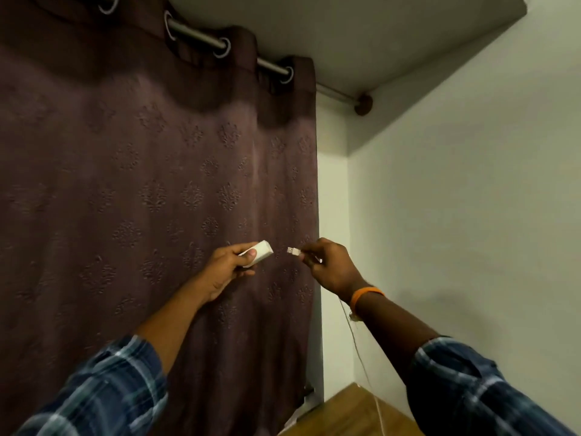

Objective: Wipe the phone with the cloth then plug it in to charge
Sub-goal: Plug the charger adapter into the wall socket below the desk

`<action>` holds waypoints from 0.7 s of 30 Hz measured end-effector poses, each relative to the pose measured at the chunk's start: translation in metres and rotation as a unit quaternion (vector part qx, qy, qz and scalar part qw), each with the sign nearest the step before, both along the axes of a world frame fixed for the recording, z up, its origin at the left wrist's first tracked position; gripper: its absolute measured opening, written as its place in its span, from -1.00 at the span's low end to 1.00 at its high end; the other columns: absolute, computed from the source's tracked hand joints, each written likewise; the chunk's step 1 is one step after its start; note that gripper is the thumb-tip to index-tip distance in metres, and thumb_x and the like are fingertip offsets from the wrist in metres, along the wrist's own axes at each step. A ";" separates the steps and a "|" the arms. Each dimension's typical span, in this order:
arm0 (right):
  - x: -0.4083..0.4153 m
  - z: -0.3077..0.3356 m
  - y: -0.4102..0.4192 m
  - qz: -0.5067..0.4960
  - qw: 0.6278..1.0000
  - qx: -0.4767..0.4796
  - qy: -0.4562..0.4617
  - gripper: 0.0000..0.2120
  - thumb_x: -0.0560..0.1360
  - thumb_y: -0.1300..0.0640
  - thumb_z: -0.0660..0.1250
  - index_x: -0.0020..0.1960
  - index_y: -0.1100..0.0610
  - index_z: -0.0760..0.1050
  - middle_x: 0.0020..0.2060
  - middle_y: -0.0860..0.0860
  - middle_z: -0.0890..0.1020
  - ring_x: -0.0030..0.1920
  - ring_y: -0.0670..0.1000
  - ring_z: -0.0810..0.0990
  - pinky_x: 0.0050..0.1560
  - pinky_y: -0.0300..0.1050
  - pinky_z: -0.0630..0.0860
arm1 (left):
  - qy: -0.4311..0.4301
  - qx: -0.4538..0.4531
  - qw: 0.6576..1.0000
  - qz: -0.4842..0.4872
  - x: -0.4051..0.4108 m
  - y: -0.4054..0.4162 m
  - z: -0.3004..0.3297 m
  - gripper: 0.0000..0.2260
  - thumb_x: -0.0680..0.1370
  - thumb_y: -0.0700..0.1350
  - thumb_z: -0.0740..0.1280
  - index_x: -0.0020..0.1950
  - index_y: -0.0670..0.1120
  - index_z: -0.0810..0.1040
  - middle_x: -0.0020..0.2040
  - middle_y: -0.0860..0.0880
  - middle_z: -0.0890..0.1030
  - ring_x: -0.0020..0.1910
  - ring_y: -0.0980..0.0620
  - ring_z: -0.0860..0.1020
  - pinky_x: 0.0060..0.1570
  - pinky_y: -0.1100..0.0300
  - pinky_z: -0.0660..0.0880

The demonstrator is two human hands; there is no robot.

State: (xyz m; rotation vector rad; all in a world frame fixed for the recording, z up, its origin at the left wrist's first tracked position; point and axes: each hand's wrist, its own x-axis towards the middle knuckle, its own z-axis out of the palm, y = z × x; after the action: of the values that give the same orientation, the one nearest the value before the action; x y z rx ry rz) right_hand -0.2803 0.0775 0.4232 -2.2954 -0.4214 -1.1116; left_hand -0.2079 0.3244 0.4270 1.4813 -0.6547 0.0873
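My left hand (231, 265) grips a white charger adapter (258, 253), held up in front of the curtain with its end face turned to the right. My right hand (330, 265) pinches the USB plug (293, 250) of a thin white cable (356, 338), the metal tip pointing left at the adapter. A small gap separates plug and adapter. The cable hangs down under my right wrist toward the wooden surface. The phone and the cloth are out of sight.
A dark maroon patterned curtain (141, 199) hangs from a metal rod (195, 34) across the left and centre. A pale wall (471, 199) fills the right. A wooden tabletop corner (352, 410) shows at the bottom. An orange band (366, 295) circles my right wrist.
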 end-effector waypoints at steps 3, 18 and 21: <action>-0.003 0.011 0.005 0.010 1.000 -0.010 -0.004 -0.79 0.59 0.07 0.35 0.18 0.01 0.67 -0.05 0.02 0.61 -0.07 0.02 0.58 0.00 -0.09 0.55 | -0.002 -0.002 1.000 -0.015 -0.002 0.003 0.001 -0.71 0.57 -0.25 0.36 0.30 -0.18 0.60 0.22 -0.17 0.64 0.13 0.01 0.58 -0.06 0.23 0.61; -0.006 0.019 0.017 0.017 0.998 -0.031 0.045 -0.84 0.60 0.08 0.33 0.09 0.08 0.66 -0.03 0.01 0.70 -0.06 0.00 0.60 -0.02 -0.12 0.52 | 0.014 -0.002 0.997 -0.071 -0.008 0.000 -0.004 -0.67 0.55 -0.31 0.35 0.33 -0.24 0.56 0.18 -0.16 0.64 0.03 0.07 0.59 -0.11 0.34 0.57; -0.004 0.021 0.015 0.011 0.998 -0.010 0.062 -0.82 0.62 0.05 0.31 0.07 0.06 0.67 -0.06 -0.01 0.69 -0.07 -0.02 0.58 -0.04 -0.14 0.49 | 0.012 -0.005 0.997 -0.078 -0.006 0.002 -0.003 -0.68 0.55 -0.29 0.36 0.31 -0.20 0.58 0.21 -0.15 0.65 0.09 0.05 0.59 -0.04 0.32 0.58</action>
State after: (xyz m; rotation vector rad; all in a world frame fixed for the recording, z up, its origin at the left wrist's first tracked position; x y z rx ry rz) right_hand -0.2840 0.0923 0.4447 -2.3549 -0.4108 -0.9529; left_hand -0.2139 0.3264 0.4243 1.4138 -0.7469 -0.0480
